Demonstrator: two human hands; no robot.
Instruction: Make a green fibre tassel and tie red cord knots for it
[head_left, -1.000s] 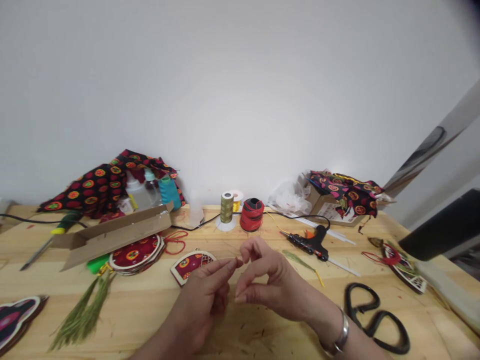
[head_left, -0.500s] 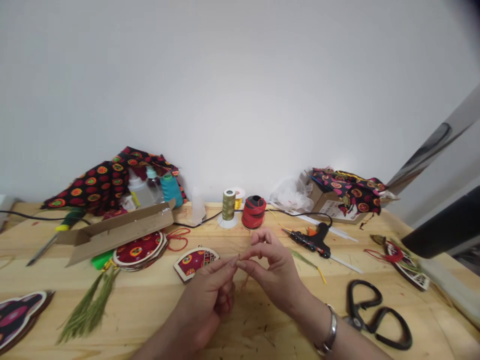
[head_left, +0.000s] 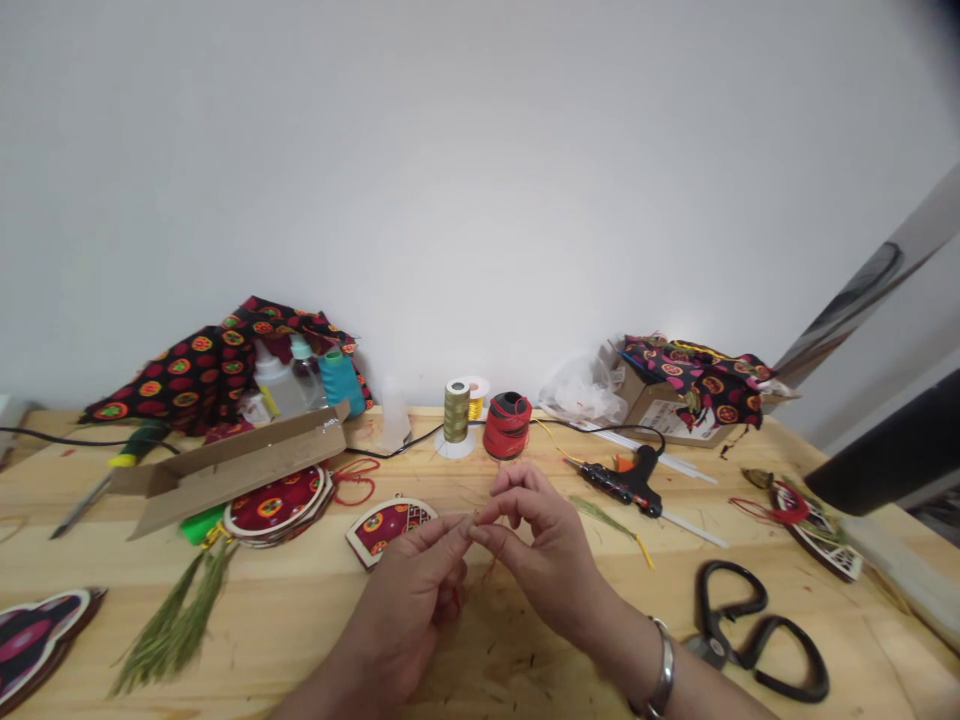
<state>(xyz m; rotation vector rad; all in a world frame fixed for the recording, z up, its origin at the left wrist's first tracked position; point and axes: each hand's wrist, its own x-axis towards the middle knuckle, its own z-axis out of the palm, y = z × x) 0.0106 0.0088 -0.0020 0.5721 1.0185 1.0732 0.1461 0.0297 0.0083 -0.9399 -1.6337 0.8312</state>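
1. The hands have been brought closer together than in the earliest view, and the fingertips now meet above the table.
2. A thin reddish strand (head_left: 487,570) is pinched between the thumb and fingers of the left hand (head_left: 397,610) and those of the right hand (head_left: 547,560). Both grips are closed, though the exact hold is too small to be made out. The strand hangs below the hands, just above a wooden table (head_left: 525,660).
3. A silver bangle (head_left: 661,680) is worn on the right wrist.
4. A fabric-covered wooden ornament (head_left: 390,530) is lying just beyond the left hand, and a red thread spool (head_left: 507,425) is placed beyond both hands, beside an olive thread spool (head_left: 456,412).
5. A hot glue gun (head_left: 622,488) is lying to the right of the right hand, with black-handled scissors (head_left: 757,630) nearer the table's right edge.
6. A stack of round ornaments (head_left: 276,505) is set to the left, partly under a cardboard lid (head_left: 232,470). Green tassels (head_left: 176,620) are lying in front of the stack.
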